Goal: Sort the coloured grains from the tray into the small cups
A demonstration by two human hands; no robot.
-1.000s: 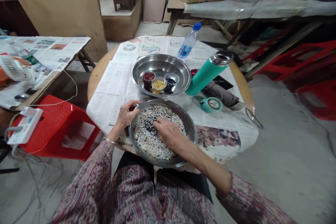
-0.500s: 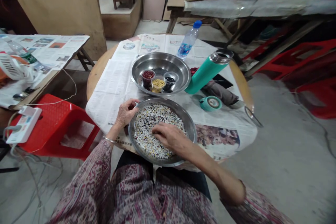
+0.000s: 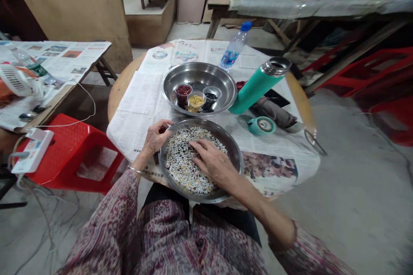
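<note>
A steel basin (image 3: 238, 154) at the table's near edge holds mixed grains (image 3: 180, 165), mostly white with black, yellow and dark red ones among them. My left hand (image 3: 156, 138) grips its upper left rim, thumb and fingers bent around the edge. Over the right half of the grains, my right hand (image 3: 215, 164) reaches down with thumb and forefinger apart, fingertips at a darker patch. Just beyond stands a second steel basin (image 3: 222, 79). Inside it are three clear cups: dark red beans (image 3: 183, 90), yellow beans (image 3: 195, 100) and black beans (image 3: 211, 96).
Right of the far basin, a green flask (image 3: 258, 88) leans without its lid (image 3: 263, 125), which lies nearby. Behind is a water bottle (image 3: 235, 49). Newspaper (image 3: 132, 111) covers the round table. A red stool (image 3: 74, 154) with a power strip (image 3: 34, 152) stands at left.
My right hand's thumb and forefinger have spread apart over the grains, where they were bunched before. The left hand stays on the rim. The whole view has shifted slightly.
</note>
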